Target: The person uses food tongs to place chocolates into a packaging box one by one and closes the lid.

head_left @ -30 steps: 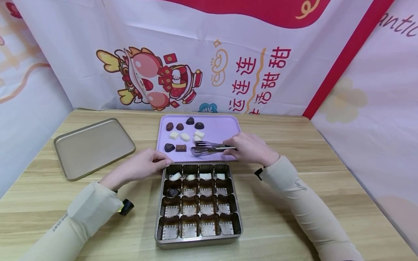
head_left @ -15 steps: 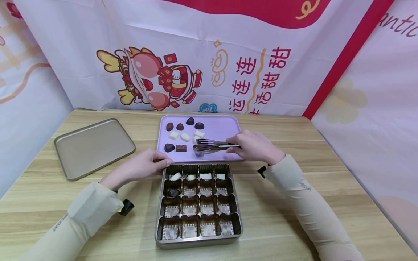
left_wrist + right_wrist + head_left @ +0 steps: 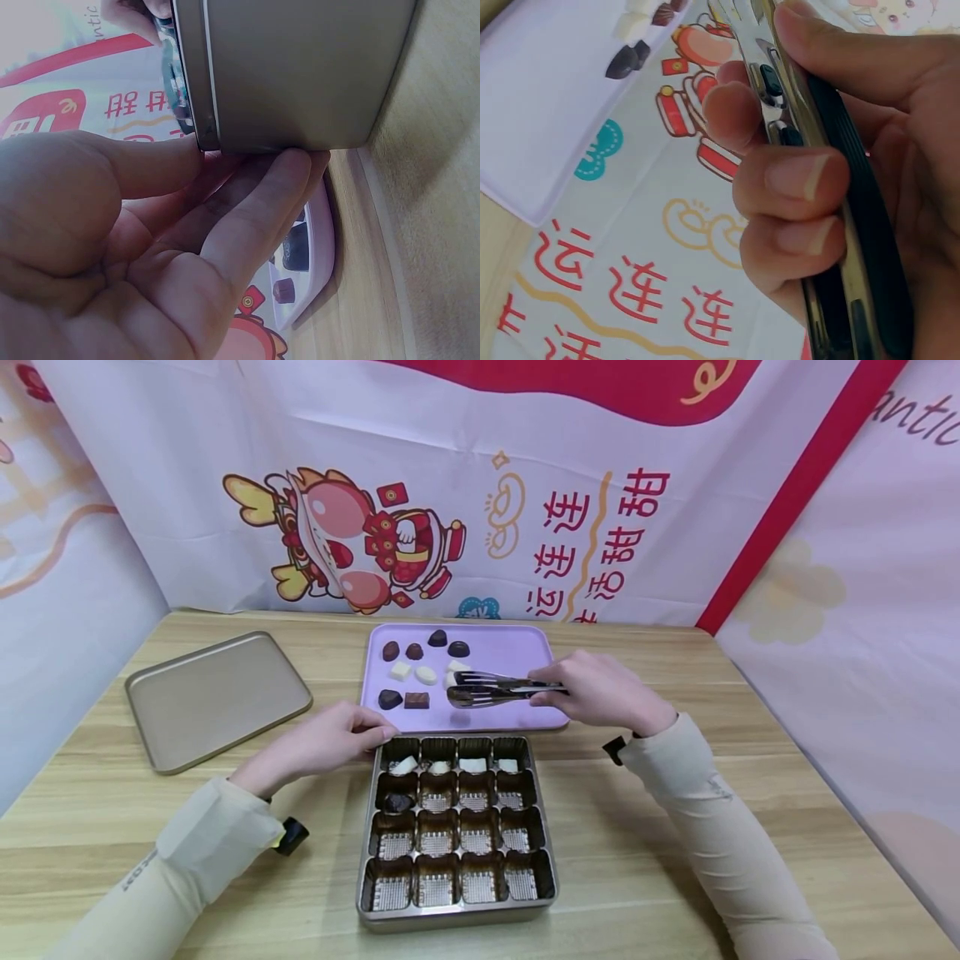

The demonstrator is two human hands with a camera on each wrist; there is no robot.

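Observation:
My right hand (image 3: pixel 600 689) grips metal serving tongs (image 3: pixel 510 687) above the purple tray (image 3: pixel 517 647). In the right wrist view, its fingers and thumb wrap the dark-edged tong handles (image 3: pixel 866 217). Whether anything lies between the tong tips, I cannot tell. Several dark chocolates (image 3: pixel 459 649) and white chocolates (image 3: pixel 426 675) lie on the tray. At the far left corner of a metal chocolate box (image 3: pixel 456 914), my left hand (image 3: pixel 322 745) holds the rim between thumb and fingers. White chocolates (image 3: pixel 473 766) sit in the box's far row; a dark chocolate (image 3: pixel 397 802) occupies the leftmost second-row compartment.
A gold-brown metal tray or lid (image 3: pixel 217 702) lies on the wooden table (image 3: pixel 645 877) at the left. Printed white cloth (image 3: pixel 420 452) hangs behind the table's far edge. The purple tray stands close to the box's far side.
My right hand and the tongs have moved right and slightly away from me, with the tips rising a little over the purple tray. The left hand and the box stay put.

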